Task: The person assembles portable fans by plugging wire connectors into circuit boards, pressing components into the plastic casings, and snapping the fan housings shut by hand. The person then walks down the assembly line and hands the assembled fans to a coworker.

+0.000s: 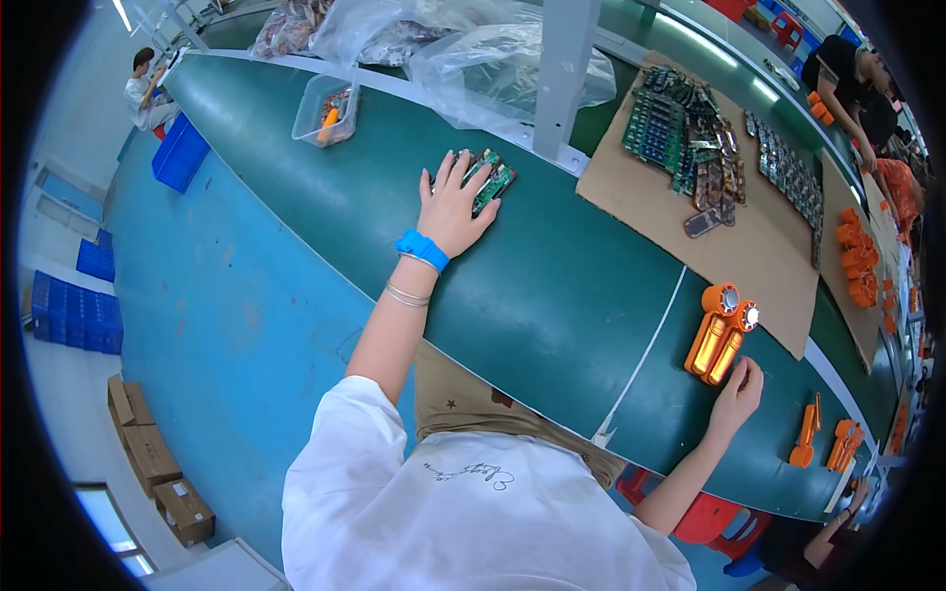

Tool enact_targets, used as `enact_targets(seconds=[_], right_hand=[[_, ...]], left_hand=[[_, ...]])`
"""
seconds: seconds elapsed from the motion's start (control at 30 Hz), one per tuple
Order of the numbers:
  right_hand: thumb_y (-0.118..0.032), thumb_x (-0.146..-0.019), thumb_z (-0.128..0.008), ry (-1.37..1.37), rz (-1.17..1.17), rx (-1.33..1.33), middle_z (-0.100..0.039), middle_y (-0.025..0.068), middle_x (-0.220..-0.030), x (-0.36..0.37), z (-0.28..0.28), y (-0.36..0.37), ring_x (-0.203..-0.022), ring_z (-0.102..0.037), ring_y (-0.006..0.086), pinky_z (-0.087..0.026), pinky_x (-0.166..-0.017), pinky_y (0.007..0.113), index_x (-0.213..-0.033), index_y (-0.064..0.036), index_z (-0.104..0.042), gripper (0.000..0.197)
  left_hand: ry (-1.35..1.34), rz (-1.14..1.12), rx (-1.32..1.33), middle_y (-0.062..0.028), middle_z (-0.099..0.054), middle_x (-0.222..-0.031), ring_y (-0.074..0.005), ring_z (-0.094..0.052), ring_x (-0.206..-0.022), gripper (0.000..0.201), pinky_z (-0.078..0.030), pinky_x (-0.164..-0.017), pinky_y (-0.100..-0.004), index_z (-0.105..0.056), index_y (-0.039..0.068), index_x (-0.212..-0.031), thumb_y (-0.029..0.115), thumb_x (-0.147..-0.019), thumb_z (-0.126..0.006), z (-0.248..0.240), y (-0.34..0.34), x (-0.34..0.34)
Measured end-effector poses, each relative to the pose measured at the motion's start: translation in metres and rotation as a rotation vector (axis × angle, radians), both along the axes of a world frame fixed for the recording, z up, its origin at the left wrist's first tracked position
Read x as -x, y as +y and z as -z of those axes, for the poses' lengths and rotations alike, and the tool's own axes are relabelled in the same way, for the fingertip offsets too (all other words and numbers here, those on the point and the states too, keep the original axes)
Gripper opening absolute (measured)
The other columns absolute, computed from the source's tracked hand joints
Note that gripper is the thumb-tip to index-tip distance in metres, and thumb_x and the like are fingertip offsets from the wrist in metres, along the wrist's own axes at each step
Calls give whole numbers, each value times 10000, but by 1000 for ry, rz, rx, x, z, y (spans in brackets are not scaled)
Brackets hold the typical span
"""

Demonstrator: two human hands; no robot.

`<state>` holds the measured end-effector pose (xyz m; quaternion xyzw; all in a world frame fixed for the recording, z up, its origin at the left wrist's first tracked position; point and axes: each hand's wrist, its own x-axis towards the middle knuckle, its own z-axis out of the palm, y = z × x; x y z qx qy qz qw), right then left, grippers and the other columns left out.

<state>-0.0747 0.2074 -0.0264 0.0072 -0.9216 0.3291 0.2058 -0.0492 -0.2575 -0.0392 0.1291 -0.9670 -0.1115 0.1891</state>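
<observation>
White sleeve and a tan cloth at the lap sit closest, both forearms reaching up onto the green belt (552, 295).

Left hand (451, 209) – blue wristband, fingers spread flat – lies on a small stack of green circuit boards (490, 177), pressing on them rather than gripping; looks like it is pinning or gathering the pile so it stays together on the belt.

Right hand (739, 389) is loosely curled, fingertips just below two orange fan housings (721, 335) lying side by side. Touching or just short of them – cannot tell. Not gripping anything.

Containers:
- Clear plastic tub (325, 108) up-belt from the left hand, holds a few orange parts and something dark, too small to say more.
- Clear plastic bags (463, 49) behind it, contents blurred.
- Cardboard sheet (690, 236) works as a tray – rows of green boards (680, 128) laid out on it, probably to keep them ordered and off the belt.

More orange parts (823, 438) lie further right on the belt, near another person's hand at the lower edge.
</observation>
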Motion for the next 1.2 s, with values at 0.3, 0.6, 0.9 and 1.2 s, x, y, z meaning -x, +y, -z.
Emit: enact_targets(seconds=[0.3,0.6,0.9,1.2], right_hand=[[-144,-921,-489,-22,-8,4,-583,109,-908,0,0,0,-816,-560,211,-442,-712,291,-961,26,-577,196],[-149,-915,-507,-30,6,16,-577,84,-876,1,-1,-1,-730,-528,169,-425,-650,268,-955,18,-585,189],[-137,-908,-516,44,-18,12,-572,79,-862,-3,-2,-2,-713,-521,156,-423,-635,258,-946,16,-588,173],[-84,-919,-491,153,-16,179,-569,59,-853,-11,-23,-12,-745,-537,116,-420,-624,233,-925,22,-588,144]], left_hand=[[26,-2,-4,-188,-331,-1383,-361,-231,-1325,537,-152,-1039,-605,-475,117,-1274,391,-823,-574,-2,1,-2],[276,95,-4,-164,-433,-1254,-357,-313,-1254,301,-215,-1024,-541,-615,50,-956,227,-726,-694,-15,4,-8],[402,97,176,-71,-589,-981,-261,-504,-1073,134,-315,-965,-457,-624,-4,-855,91,-761,-627,-19,20,-8],[286,324,-2300,-245,-487,-1203,-264,-562,-1048,393,-479,-947,-341,-411,-137,-1199,184,-972,-390,-76,118,-70]])
